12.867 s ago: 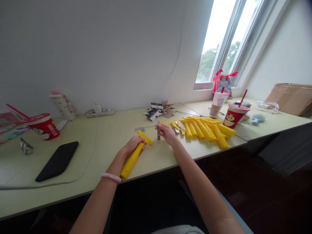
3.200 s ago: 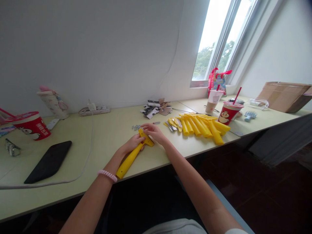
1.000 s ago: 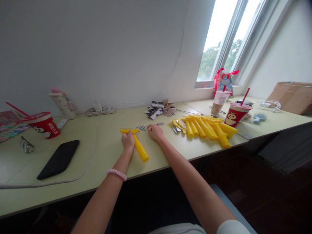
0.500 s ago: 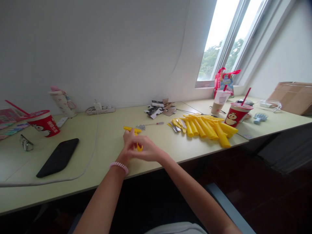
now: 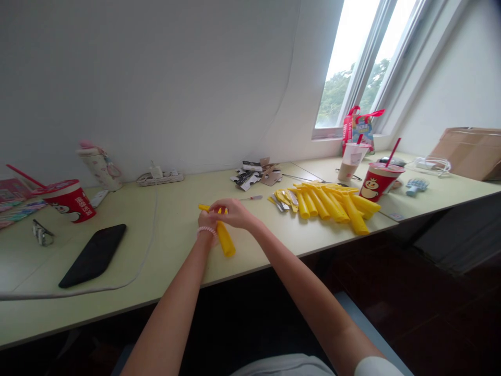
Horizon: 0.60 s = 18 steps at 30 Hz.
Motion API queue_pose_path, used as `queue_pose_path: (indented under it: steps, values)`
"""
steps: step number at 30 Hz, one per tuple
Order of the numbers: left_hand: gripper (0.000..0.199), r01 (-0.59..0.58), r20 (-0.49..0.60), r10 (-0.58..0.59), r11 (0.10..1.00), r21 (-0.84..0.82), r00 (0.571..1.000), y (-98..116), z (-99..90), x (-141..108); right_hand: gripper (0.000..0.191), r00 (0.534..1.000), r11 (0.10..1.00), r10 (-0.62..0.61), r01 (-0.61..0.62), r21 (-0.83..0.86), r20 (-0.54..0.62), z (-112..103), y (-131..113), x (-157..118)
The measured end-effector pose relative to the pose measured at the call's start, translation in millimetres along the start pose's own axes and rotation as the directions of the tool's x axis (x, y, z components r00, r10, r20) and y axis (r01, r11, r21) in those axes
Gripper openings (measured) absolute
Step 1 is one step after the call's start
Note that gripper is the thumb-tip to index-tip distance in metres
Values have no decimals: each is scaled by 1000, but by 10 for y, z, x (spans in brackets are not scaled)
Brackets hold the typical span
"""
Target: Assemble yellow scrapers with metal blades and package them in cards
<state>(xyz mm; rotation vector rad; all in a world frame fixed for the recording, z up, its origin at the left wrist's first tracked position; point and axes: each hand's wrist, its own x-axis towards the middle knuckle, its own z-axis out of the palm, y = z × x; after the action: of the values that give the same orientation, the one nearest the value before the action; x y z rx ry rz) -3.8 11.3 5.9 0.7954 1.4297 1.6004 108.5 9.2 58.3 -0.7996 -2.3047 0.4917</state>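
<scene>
Right hand [image 5: 234,213] has moved up, half-hiding the left hand [image 5: 206,219] gripping a yellow scraper [image 5: 226,241]; right's hold unclear

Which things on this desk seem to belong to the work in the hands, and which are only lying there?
Probably part of the work:
- yellow T-shaped tool in the left hand
- pile of yellow handles
- flat yellow and silvery pieces
- thin screwdriver-like tool

Probably just lying about:
- red cups
- flat black object
- bottle
- cardboard box
</scene>
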Motion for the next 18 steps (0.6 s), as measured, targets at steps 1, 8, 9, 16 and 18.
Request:
queue_pose_path:
  steps: [1,8,9,16,18]
  values:
    - [11,6,-1,-6,1000,11,1000,19,-13,-12,20,996,997,63,-60,52,-55,10,107,38]
    - [15,74,284,-99,992,97,954,144,-178,-120,23,892,904,354,-404,-143,-282,269,756,115]
    - [15,68,298,-97,992,108,950,148,-200,-125,23,905,914,314,-370,-166,-287,295,788,109]
    - [13,21,-66,-17,998,54,998,175,-363,-63,22,946,938,197,-258,-229,-259,305,776,68]
    - [13,41,-23,-41,999,13,999,192,-377,-61,21,957,936,160,-225,-272,-241,303,758,59]
